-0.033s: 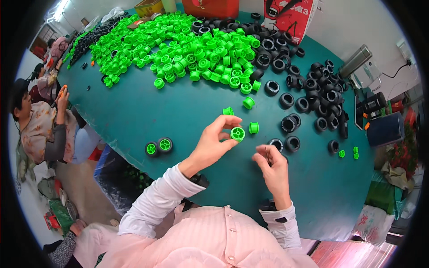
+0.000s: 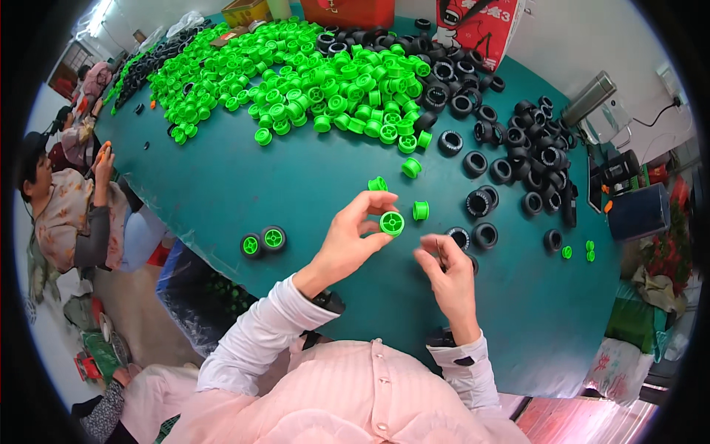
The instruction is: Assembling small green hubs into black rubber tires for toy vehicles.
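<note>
My left hand (image 2: 356, 234) pinches a bright green spoked wheel rim (image 2: 392, 223) between thumb and fingertips, its face turned up. To its right, my right hand (image 2: 450, 283) has its fingers curled round a black rubber tyre (image 2: 473, 263), mostly hidden behind them. Just past the hands, single green rims lie on the table: one rim (image 2: 421, 211) right of the held one, another rim (image 2: 377, 183) beyond my left fingers. Beyond my right hand are two loose tyres, one of them a plain black tyre (image 2: 485, 236). Two wheels with tyres fitted (image 2: 274, 238) sit together left of my left arm.
A large heap of green rims (image 2: 296, 89) covers the far side of the green table (image 2: 200, 177). Piled tyres (image 2: 532, 148) lie at the right, near a metal flask (image 2: 589, 100). Red bags (image 2: 473, 33) stand at the back. A person (image 2: 70, 207) sits at the left edge.
My left hand and its rim have shifted very slightly left. My right hand's fingers have moved a little left, and more of the tyre's edge shows beside them.
</note>
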Available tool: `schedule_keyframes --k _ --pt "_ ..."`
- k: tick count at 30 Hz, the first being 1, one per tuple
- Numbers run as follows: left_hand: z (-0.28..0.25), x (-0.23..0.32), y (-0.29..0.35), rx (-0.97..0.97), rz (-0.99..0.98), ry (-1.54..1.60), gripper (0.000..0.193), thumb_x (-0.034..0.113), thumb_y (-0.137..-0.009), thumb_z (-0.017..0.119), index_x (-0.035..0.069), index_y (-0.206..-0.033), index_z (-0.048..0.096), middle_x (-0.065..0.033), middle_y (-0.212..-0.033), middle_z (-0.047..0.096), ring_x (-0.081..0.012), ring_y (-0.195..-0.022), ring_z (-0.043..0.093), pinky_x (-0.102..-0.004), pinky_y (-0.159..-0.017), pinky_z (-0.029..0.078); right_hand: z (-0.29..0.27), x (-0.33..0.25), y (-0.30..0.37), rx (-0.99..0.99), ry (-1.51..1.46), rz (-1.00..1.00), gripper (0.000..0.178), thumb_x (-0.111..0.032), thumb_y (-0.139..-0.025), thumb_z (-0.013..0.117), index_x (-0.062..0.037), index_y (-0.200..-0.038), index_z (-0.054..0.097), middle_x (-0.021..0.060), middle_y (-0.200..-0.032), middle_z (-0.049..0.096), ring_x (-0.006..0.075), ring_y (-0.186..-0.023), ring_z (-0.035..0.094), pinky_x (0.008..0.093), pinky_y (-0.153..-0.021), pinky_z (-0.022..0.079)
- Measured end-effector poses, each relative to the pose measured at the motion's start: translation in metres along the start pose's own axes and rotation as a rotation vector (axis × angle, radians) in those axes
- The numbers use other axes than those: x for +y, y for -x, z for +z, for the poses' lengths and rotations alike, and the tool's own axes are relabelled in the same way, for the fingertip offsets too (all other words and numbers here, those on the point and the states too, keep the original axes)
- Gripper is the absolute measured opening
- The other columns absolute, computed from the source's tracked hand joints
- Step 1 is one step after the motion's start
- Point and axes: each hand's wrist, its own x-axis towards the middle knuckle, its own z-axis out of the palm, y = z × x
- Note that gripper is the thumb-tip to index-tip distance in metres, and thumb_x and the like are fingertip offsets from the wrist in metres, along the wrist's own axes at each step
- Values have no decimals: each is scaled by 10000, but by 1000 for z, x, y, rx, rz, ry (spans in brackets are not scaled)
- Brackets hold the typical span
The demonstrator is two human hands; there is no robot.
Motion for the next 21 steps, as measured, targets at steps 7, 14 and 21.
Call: schedule_keyframes --k 7,14,21 --pt "29 10 19 -170 156 -309 639 -99 -774 665 61 -1382 552 -88 -1205 590 -225 -1153 599 -354 -958 502 -1 -18 7 -96 -309 253 268 -155 -952 713 -2 -1160 639 -14 -920 654 -1 -631 479 179 -502 347" --pt "74 -11 -26 -298 559 -941 651 -93 -705 661 27 -1338 569 -128 -1235 593 -356 -1217 545 -458 -997 462 -55 -3 51 -141 504 -79 217 -136 -857 730 -39 -1050 715 85 -923 640 212 -649 630 350 -582 477" --pt "80 -9 -42 -357 505 -1023 682 -30 -709 742 19 -1364 560 -120 -1288 585 -325 -1231 535 -449 -1063 422 -37 -11 60 14 882 -123 337 -214 -839 781 -85 -1120 645 83 -971 587 280 -753 687 396 -600 508"
